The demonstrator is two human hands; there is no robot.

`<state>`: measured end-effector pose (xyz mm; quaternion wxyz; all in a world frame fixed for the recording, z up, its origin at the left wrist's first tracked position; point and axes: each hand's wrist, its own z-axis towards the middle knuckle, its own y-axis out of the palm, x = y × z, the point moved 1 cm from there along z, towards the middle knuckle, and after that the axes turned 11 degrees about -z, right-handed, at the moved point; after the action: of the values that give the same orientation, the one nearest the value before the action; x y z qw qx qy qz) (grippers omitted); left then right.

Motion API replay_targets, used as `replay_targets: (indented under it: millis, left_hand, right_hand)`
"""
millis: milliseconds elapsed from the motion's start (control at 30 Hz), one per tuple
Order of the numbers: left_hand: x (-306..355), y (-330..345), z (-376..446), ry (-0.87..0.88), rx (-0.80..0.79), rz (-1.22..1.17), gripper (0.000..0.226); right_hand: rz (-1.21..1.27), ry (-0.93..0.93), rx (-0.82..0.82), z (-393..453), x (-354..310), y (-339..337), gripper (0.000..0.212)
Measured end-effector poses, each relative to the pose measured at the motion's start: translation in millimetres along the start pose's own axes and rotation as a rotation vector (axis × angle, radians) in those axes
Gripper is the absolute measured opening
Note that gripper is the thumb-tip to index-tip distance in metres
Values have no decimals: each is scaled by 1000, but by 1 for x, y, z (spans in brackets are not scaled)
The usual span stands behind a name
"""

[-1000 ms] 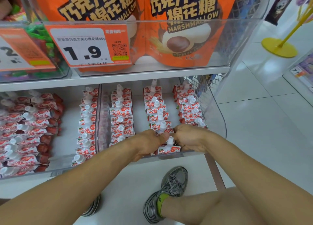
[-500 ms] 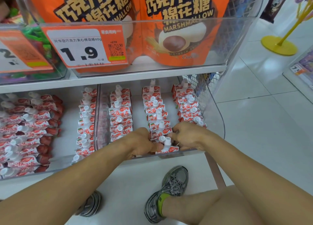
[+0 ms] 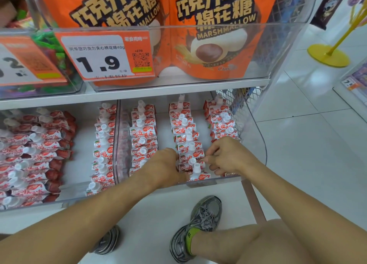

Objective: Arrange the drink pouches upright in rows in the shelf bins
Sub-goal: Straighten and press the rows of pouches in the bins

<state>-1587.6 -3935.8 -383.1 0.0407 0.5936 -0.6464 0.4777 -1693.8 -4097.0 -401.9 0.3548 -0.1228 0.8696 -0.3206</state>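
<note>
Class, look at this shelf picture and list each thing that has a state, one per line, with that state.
Left hand: against the left side of the middle row, fingers hidden.
Right hand: fingers curled at the row's right side.
Middle row of drink pouches: upright, spouts up.
Front pouch: upright between both hands.
Left bin pouches: lying tilted, not upright.
Right clear bin: three rows inside.
Marshmallow bags: standing upright in the upper bin.

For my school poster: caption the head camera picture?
Two hands straighten the middle row of drink pouches in a clear shelf bin.
</note>
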Motion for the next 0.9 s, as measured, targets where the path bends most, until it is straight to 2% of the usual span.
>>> replay_targets:
  millis: [133, 233, 333, 467, 567, 667, 767, 900]
  left_hand:
    - [-3, 0, -1, 78, 128, 35, 56]
    - [-6, 4, -2, 258, 295, 127, 41]
    - [-5, 13, -3, 353, 216, -25, 27]
    - [-2, 27, -2, 409, 153, -204, 21]
    - [-4, 23, -2, 498, 80, -170, 17]
    - [-11, 13, 1, 557, 24, -20, 25]
    - [-13, 11, 3, 603, 45, 101, 24]
    - [-16, 11, 1, 636, 68, 49, 27]
  right_hand:
    - [-83, -148, 41, -8, -5, -1, 12]
    - [-268, -269, 97, -8, -8, 3, 7]
    - [-386, -313, 161, -5, -6, 3, 5]
    - [-459, -324, 190, 0, -2, 3, 11]
    - [-477, -305, 177, 3, 1, 4, 14]
    - [-443, -286, 151, 1, -1, 1, 14]
    - [-439, -296, 123, -2, -3, -1, 13]
    - [-509, -339, 142, -5, -9, 0, 13]
